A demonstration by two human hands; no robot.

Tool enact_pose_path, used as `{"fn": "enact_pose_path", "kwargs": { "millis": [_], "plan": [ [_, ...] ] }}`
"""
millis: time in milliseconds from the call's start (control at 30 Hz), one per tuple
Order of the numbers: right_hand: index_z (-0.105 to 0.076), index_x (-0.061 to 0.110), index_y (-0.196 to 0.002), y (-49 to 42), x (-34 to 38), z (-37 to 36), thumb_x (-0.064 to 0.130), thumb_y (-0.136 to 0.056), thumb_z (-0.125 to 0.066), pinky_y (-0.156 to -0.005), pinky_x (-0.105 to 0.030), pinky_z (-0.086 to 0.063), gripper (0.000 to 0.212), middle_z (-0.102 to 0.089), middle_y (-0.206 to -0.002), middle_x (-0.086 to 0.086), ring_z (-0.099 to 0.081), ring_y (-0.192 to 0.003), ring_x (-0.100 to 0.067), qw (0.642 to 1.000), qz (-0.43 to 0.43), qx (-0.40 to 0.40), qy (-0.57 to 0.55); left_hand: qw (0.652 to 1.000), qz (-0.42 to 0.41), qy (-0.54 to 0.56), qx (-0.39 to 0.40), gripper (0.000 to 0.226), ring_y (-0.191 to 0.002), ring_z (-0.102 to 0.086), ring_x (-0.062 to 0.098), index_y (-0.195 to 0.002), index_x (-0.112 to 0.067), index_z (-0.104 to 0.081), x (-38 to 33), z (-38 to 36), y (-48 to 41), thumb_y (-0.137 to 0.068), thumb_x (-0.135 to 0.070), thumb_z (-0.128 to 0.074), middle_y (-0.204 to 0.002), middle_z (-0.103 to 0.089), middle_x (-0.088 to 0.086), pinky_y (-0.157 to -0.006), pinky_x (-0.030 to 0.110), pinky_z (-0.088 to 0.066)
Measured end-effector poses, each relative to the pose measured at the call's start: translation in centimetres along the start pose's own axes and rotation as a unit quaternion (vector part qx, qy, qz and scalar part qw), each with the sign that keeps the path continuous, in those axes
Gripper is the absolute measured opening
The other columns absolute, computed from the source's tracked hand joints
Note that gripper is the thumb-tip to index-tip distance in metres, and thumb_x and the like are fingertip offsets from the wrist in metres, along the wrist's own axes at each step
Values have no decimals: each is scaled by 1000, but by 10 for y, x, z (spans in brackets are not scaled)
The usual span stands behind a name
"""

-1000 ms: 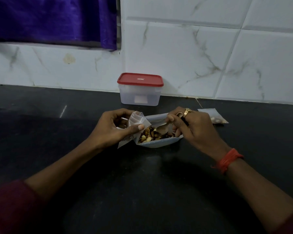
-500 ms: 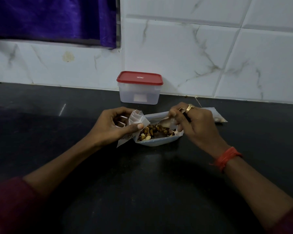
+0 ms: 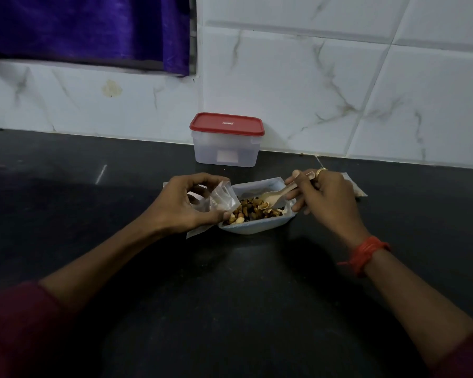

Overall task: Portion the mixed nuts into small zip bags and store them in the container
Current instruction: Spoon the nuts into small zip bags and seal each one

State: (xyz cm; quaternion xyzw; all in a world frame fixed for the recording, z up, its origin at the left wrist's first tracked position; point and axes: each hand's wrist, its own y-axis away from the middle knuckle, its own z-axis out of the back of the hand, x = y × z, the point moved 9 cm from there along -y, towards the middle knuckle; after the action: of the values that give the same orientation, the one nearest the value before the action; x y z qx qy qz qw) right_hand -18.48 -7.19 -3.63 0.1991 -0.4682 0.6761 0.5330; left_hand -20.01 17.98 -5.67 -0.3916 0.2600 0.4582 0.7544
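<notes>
Two clenched grips: left hand [image 3: 180,203] pinching a small zip bag [image 3: 224,199] over the left edge of the tray [image 3: 254,229] of mixed nuts [image 3: 253,211] on the surface [image 3: 230,296], right hand [image 3: 328,197] holding a wooden spoon [image 3: 273,197] over them, red-lidded container [image 3: 225,143] behind.

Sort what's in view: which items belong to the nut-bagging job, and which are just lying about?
In the job:
- left hand holding small zip bag
- right hand holding wooden spoon
- mixed nuts in white tray
- red-lidded container, lid on
- another bag behind the right hand

Just there:
- purple curtain
- tiled wall
- black counter
</notes>
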Motion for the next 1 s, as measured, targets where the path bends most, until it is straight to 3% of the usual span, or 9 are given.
{"fn": "enact_pose_path", "kwargs": {
  "millis": [167, 300, 400, 533, 633, 700, 1000],
  "plan": [
    [-74, 10, -95, 5, -21, -13, 27, -104, -52, -44, -22, -47, 29, -78, -78, -3, -68, -53, -13, 985, -134, 32, -104, 1000, 5, -15, -5, 77, -102, -62, 10, -127, -29, -64, 3, 2, 0, -58, -54, -89, -121, -62, -7, -79, 21, -56],
    [-75, 10, -93, 9, -26, -16, 26, -103, -54, -42, -19, -45, 28, -78, -77, -4, -64, -48, -8, 967, -189, 40, -167, 1000, 3, -14, -15, 69, -103, -62, 11, -129, -24, -63, 3, 2, -1, -67, -41, -88, -123, -64, -4, -82, 24, -56],
    [-75, 9, -92, 12, -27, -17, 26, -102, -55, -41, -18, -45, 27, -78, -76, -4, -62, -46, -6, 960, -209, 40, -183, 1000, 4, -9, -20, 65, -106, -62, 12, -131, -21, -62, 2, 2, -1, -72, -31, -85, -124, -65, -3, -87, 30, -57],
    [-74, 8, -92, 13, -31, -15, 24, -102, -54, -39, -17, -44, 28, -77, -70, -2, -59, -42, -4, 955, -229, 18, -189, 1000, 6, -4, -19, 72, -105, -63, 11, -130, -22, -63, 0, 2, 0, -65, -48, -78, -122, -66, -5, -88, 34, -57],
    [-74, 7, -96, 16, -32, -22, 25, -102, -55, -40, -18, -44, 27, -78, -77, -5, -60, -44, -6, 951, -238, 40, -193, 1000, 5, -4, -16, 74, -104, -64, 8, -128, -27, -64, 1, 2, 1, -64, -57, -84, -120, -66, -10, -87, 32, -58],
    [-74, 7, -97, 17, -33, -24, 26, -102, -56, -40, -19, -43, 27, -78, -80, -6, -59, -43, -7, 949, -248, 46, -191, 1000, 5, -4, -16, 77, -103, -64, 7, -127, -29, -64, 1, 2, 1, -59, -63, -76, -119, -67, -11, -86, 30, -58],
    [-74, 10, -92, 18, -41, -16, 23, -103, -52, -39, -17, -42, 27, -75, -68, -1, -57, -40, -2, 926, -297, 8, -233, 1000, -1, 2, -26, 71, -102, -65, 8, -125, -31, -64, -1, 3, 1, -61, -60, -77, -118, -67, -11, -85, 37, -60]
  ]
}}
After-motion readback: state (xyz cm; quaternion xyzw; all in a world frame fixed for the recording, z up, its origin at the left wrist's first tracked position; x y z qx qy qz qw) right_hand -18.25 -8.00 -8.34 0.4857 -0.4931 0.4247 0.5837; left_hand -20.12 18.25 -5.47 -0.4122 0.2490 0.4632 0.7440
